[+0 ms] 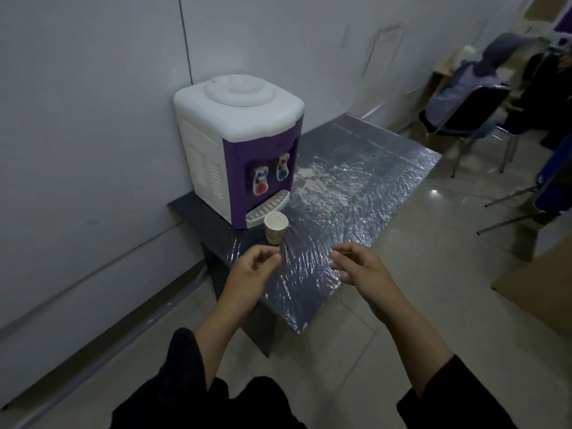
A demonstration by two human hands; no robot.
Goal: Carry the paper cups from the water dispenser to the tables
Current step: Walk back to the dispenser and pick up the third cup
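Note:
A white paper cup (275, 227) stands upright on a low dark table (356, 187) covered in shiny plastic film, just in front of the drip tray of a white and purple water dispenser (238, 144). My left hand (253, 270) hovers just below the cup, fingers curled and apart, holding nothing. To the right, my right hand (359, 267) is raised over the table's near edge with its fingers loosely spread, also empty. Neither hand touches the cup.
The dispenser sits against a grey wall (93, 119) at the table's left end. A chair draped with clothing (470, 100) stands at the far right, with metal chair legs (520, 209) nearer. A cardboard sheet (538, 286) lies on the tiled floor at right.

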